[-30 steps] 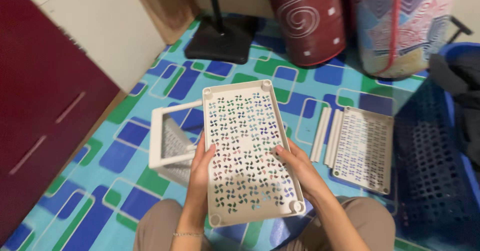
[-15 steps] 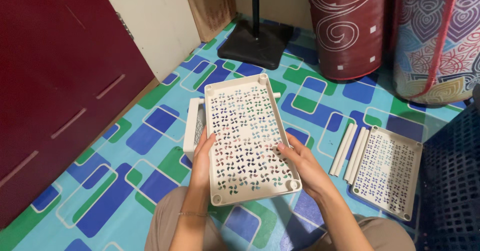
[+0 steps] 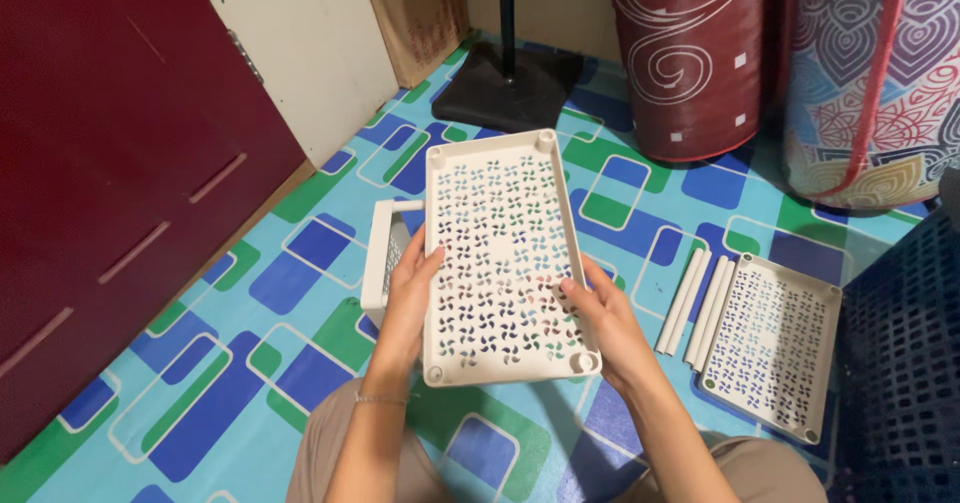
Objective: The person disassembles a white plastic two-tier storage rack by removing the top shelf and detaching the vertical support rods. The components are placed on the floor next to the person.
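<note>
My left hand (image 3: 408, 303) and right hand (image 3: 605, 325) each clasp a long edge of the white perforated shelf panel (image 3: 500, 253) at frame centre (thumbs on top). A second panel (image 3: 770, 343) and white tubes (image 3: 697, 306) lie lower right.

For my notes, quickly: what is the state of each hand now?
Left hand: closed on the white perforated tray.
Right hand: closed on the same tray.

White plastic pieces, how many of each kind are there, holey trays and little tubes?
Perforated white shelf trays: 2, one held by the left hand and right hand, one on the floor mat.
White tubes: 4.
Partly built white frame: 1.
Total: 7.
</note>
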